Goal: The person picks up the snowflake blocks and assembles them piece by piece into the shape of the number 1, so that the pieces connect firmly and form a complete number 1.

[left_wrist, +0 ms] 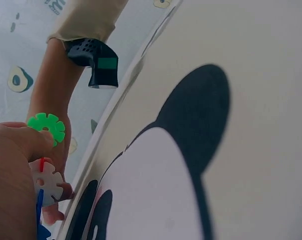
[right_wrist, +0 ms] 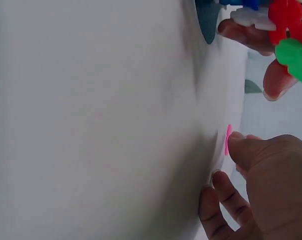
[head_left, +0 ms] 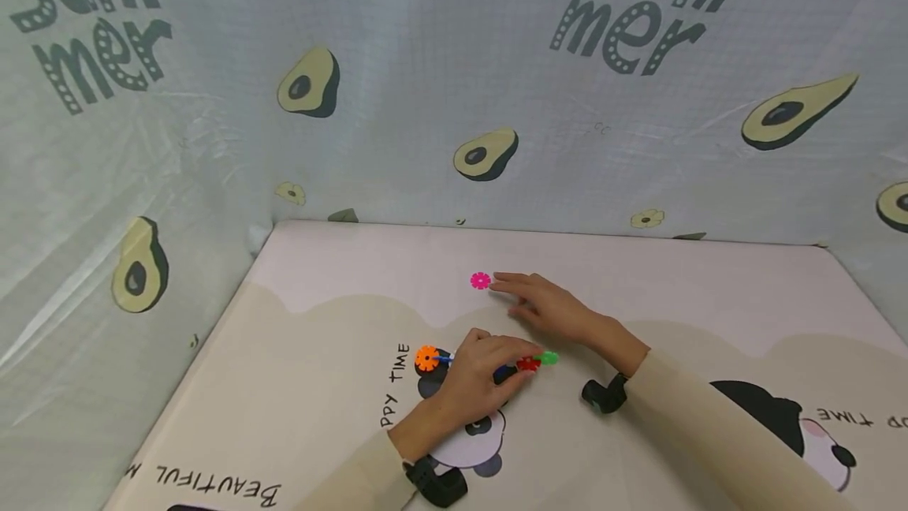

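My left hand (head_left: 477, 373) grips a joined chain of notched plastic discs above the table. An orange disc (head_left: 427, 358) sticks out at the chain's left end, while a red disc (head_left: 528, 363) and a green disc (head_left: 549, 357) show by the fingertips. A white disc (left_wrist: 49, 186) and blue pieces (left_wrist: 39, 207) appear in the left wrist view; the hand hides the chain's middle. Farther back, my right hand (head_left: 549, 307) reaches with extended fingers beside a pink disc (head_left: 480, 281) lying on the table. Whether a fingertip touches that disc, I cannot tell.
A pale tablecloth (head_left: 319, 385) printed with pandas and lettering covers the table. Behind and at the left hangs a curtain (head_left: 397, 85) with avocado prints. A dark object (head_left: 190, 508) is cut off at the lower left edge of the head view.
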Demonstrator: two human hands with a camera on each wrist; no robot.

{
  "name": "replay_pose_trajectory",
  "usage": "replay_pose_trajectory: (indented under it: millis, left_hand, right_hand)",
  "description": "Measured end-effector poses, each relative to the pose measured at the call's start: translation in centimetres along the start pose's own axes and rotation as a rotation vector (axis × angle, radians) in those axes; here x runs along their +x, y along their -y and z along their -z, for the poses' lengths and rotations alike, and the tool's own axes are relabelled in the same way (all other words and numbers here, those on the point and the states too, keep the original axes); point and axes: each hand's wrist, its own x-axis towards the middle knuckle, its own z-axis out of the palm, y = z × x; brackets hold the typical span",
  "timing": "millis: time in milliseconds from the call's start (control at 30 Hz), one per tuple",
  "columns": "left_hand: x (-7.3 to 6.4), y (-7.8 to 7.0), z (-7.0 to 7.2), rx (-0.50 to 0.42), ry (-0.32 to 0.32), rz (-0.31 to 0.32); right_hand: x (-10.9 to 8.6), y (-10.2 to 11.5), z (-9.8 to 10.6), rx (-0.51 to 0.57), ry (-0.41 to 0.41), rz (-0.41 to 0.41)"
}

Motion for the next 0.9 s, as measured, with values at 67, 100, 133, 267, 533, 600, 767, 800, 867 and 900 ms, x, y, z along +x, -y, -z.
replay_pose_trajectory:
  millis: [67, 100, 133, 267, 533, 600, 767, 800, 867, 900]
  left_hand:
    - [0.0, 0.0, 0.0, -0.003, 0.005, 0.003]
    - [0.0, 0.0, 0.0, -0.005, 0.008, 0.005]
    - [0.0, -0.1, 0.1, -0.007, 0.011, 0.008]
    - [0.0, -0.1, 0.1, -0.010, 0.026, 0.015]
    - [0.1, -0.2, 0.1, -0.021, 0.019, 0.016]
    - [0.1, -0.2, 0.0, -0.027, 0.018, 0.019]
    - [0.0, -0.2, 0.2, -0.020, 0.014, 0.016]
    - [0.0, -0.2, 0.2, -0.016, 0.014, 0.015]
    - [-0.1, -0.2, 0.3, -0.018, 0.015, 0.018]
    - [-0.1, -0.2, 0.3, -0.020, 0.016, 0.020]
  right_hand:
    - [0.4, 0.1, 0.2, -0.010, 0.017, 0.011]
    - [0.6, 0.0, 0.2, -0.021, 0.023, 0.019]
    - [0.8, 0.0, 0.3, -0.029, 0.029, 0.028]
    - [1.5, -0.2, 0.4, -0.046, 0.057, 0.061]
    - [2.8, -0.4, 0.6, -0.060, 0.128, 0.112]
    - [3.0, -0.3, 0.6, -0.077, 0.143, 0.107]
    - [3.3, -0.1, 0.5, -0.101, 0.125, 0.097]
    - [3.4, -0.1, 0.4, -0.102, 0.113, 0.091]
    - [3.4, -0.2, 0.3, -0.095, 0.089, 0.066]
    - [3.5, -0.2, 0.2, -0.082, 0.076, 0.052]
